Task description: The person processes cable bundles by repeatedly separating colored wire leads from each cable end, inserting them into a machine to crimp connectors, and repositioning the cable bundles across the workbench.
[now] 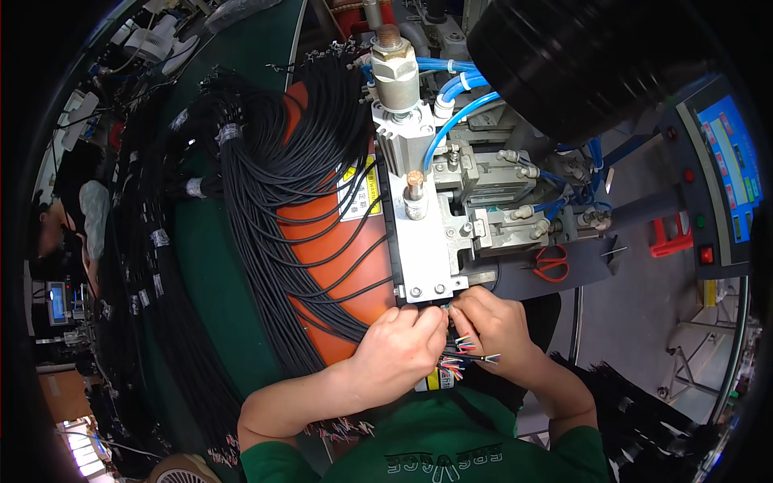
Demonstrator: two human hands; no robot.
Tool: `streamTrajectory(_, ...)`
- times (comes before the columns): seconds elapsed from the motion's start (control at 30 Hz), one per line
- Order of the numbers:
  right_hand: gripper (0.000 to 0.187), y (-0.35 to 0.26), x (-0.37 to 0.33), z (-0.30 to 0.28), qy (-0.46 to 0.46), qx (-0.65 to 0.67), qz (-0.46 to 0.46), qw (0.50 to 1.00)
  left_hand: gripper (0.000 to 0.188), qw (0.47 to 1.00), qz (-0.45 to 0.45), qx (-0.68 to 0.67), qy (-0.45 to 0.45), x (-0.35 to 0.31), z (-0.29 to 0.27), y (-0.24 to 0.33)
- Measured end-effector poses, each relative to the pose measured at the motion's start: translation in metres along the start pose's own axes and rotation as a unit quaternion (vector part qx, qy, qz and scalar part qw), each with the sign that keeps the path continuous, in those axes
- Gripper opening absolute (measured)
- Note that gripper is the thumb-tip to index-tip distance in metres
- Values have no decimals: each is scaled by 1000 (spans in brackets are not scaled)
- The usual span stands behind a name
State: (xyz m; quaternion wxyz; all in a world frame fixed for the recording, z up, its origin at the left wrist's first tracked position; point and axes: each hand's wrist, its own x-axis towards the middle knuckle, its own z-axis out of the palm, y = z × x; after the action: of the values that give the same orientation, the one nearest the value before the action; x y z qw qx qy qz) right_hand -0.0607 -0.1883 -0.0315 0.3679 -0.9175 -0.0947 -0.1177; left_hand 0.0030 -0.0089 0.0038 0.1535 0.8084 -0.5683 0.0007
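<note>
Both my hands meet at the lower front end of a metal clamping machine (419, 241). My left hand (398, 350) has its fingers bent and pinched together just under the machine's edge. My right hand (493, 326) is closed too, thumb and forefinger pinching close to the left fingertips. Something small lies between the fingertips, mostly hidden. Black cables (330, 322) run from the left towards my left hand. Stripped cable ends with coloured wires (452, 369) stick out below and between the hands, some across the right palm.
A thick bundle of black cables (250, 185) spreads over an orange surface (322, 249) and green table (201, 258). Red-handled scissors (551, 264) lie right of the machine. A control panel with a screen (729, 161) stands at right. Another person (80, 209) is at far left.
</note>
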Motion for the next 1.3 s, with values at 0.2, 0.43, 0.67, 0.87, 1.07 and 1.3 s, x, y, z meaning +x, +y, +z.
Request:
streamTrajectory(0.2, 8, 1, 1, 5, 91, 11, -13, 996, 30, 1000, -1, -9, 14, -2, -1, -1)
streamTrajectory(0.43, 7, 7, 0, 8, 10, 180, 148, 972, 43, 992, -67, -98, 40, -21, -1, -10)
streamTrajectory(0.67, 32, -8, -13, -6, 15, 188, 143, 972, 45, 986, -118, -51, 104, -34, 0, -11)
streamTrajectory(0.87, 29, 1, -18, -1, -23, 367, 49, 929, 35, 951, -45, -259, 160, -27, 8, -18)
streamTrajectory(1.07, 21, 2, -17, 2, -45, 576, 123, 807, 27, 942, -16, -249, 225, -18, 8, -11)
streamTrajectory(1.3, 21, -13, -8, 3, -42, 616, 266, 740, 24, 947, -7, -220, 235, -10, 17, -6)
